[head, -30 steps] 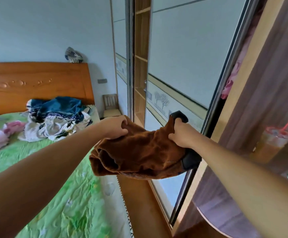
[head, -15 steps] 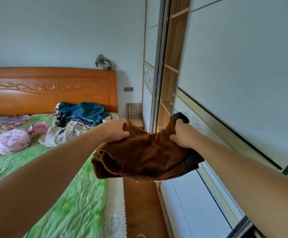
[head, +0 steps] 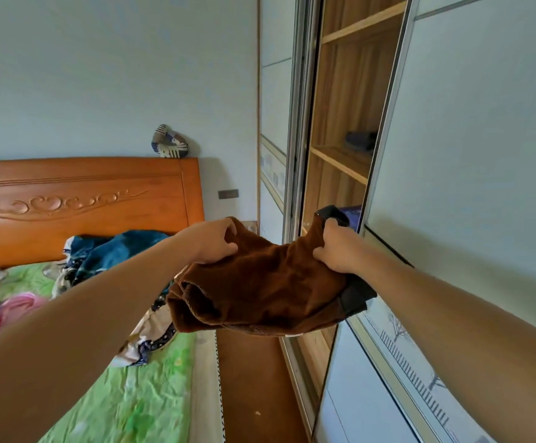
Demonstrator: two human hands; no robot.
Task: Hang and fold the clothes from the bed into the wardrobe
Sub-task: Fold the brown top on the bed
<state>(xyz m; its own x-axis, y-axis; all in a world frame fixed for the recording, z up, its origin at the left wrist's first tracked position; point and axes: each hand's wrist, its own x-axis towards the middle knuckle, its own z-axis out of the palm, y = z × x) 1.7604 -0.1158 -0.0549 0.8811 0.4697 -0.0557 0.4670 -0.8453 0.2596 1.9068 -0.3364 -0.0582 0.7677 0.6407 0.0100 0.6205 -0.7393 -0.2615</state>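
A person holds a bunched brown garment (head: 260, 289) in mid-air between the bed (head: 126, 394) and the open wardrobe (head: 340, 167). The left hand (head: 210, 241) pinches one upper edge with curled fingers (head: 228, 233), and the right hand (head: 335, 249) grips the other, its fingers closed round the cloth and dark trim. More clothes (head: 113, 251) lie heaped on the green bedspread below the wooden headboard (head: 84, 199) — a dark folded item (head: 361, 140) rests on a wardrobe shelf.

Plush brown garment (head: 260, 282); glossy wooden headboard (head: 84, 203)
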